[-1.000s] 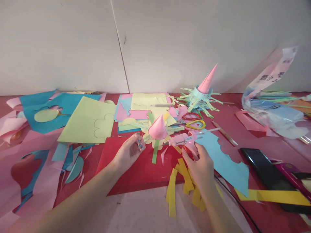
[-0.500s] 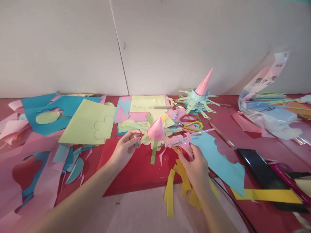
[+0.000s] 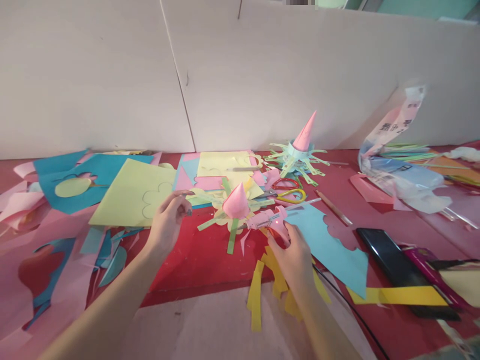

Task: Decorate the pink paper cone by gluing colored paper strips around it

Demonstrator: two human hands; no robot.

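My right hand (image 3: 292, 250) is wrapped round the handle of a pink glue gun (image 3: 268, 220), whose nozzle points left at the base of a pink paper cone (image 3: 236, 201). The cone stands upright on a pale yellow flower shape with green strips (image 3: 232, 237) spreading out around it. To the left, above the red sheet (image 3: 187, 255), my left hand (image 3: 168, 217) is raised with its fingers curled and apart, touching nothing. Yellow paper strips (image 3: 256, 295) lie below the glue gun.
Behind stands another pink cone (image 3: 305, 132) on a fringed light-blue base. Scissors (image 3: 290, 195), a pencil (image 3: 333, 207), a black phone (image 3: 390, 260) and a plastic bag (image 3: 408, 177) lie to the right. Cut paper (image 3: 131, 195) covers the left. A black cord (image 3: 352, 310) trails from the gun.
My left hand has moved left, away from the cone and the strip beside it, and its fingers have opened. The glue gun stays in my right hand. The view has shifted slightly.
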